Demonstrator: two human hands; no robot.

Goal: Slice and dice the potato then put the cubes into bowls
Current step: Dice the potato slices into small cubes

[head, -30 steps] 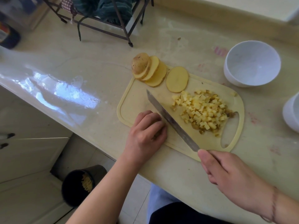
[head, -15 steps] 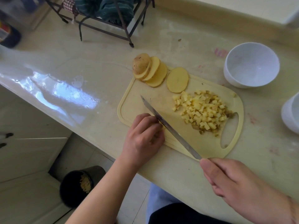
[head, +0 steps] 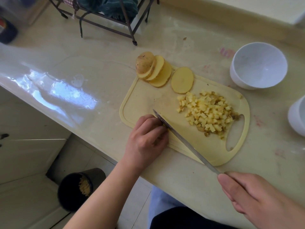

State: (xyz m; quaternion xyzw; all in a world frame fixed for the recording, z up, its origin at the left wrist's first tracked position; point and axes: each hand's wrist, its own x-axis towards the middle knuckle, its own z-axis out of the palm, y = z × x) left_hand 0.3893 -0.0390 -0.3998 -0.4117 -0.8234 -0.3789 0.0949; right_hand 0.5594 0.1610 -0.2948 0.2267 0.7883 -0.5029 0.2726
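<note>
Potato, mostly diced already
Cube pile (head: 209,113) by the board's handle end; four slices (head: 158,70) along its far edge.

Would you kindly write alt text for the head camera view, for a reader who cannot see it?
A left hand holds down potato on a yellow cutting board while the right hand cuts with a long knife. Diced cubes and uncut slices lie on the board; two white bowls stand on the counter to its right.
</note>
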